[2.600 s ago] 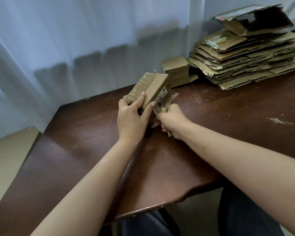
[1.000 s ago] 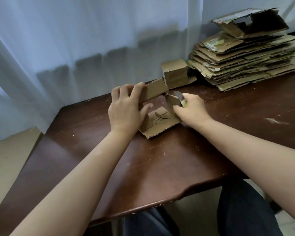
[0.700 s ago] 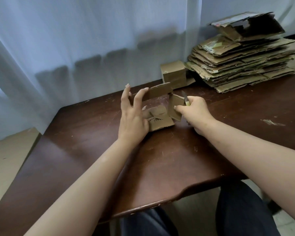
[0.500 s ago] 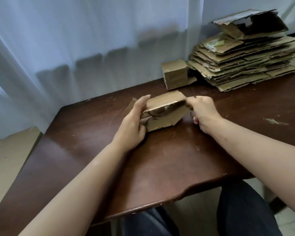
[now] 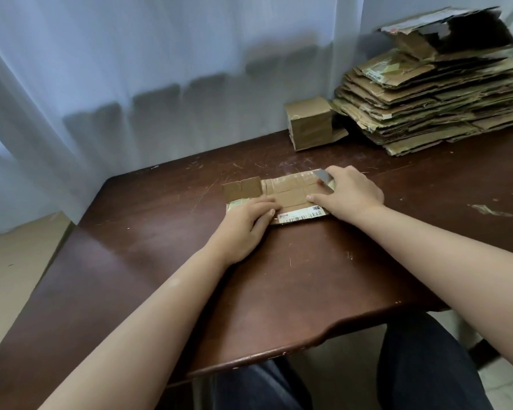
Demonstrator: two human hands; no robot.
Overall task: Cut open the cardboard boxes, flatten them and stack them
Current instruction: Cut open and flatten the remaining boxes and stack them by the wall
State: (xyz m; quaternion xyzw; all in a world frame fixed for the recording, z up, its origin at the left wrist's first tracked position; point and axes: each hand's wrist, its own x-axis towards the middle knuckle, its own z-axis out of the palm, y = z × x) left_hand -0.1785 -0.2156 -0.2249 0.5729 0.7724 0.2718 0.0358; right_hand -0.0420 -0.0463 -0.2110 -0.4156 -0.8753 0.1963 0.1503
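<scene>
Mid-frame on the bench (image 5: 160,261), the box (image 5: 290,193) lies flattened. Left hand (image 5: 243,223) presses it, fingers straight; right hand (image 5: 350,193) presses too, its grip clamped on the knife (image 5: 323,176) (blade exposed). Press creases evenly before moving it to the stack (image 5: 433,99), upper right.

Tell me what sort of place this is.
Probably a room in a home or small office, not a workshop: a scuffed dark wooden table stands against sheer white curtains, with a stack of flattened cardboard in its far corner and pale floor beside it.
</scene>
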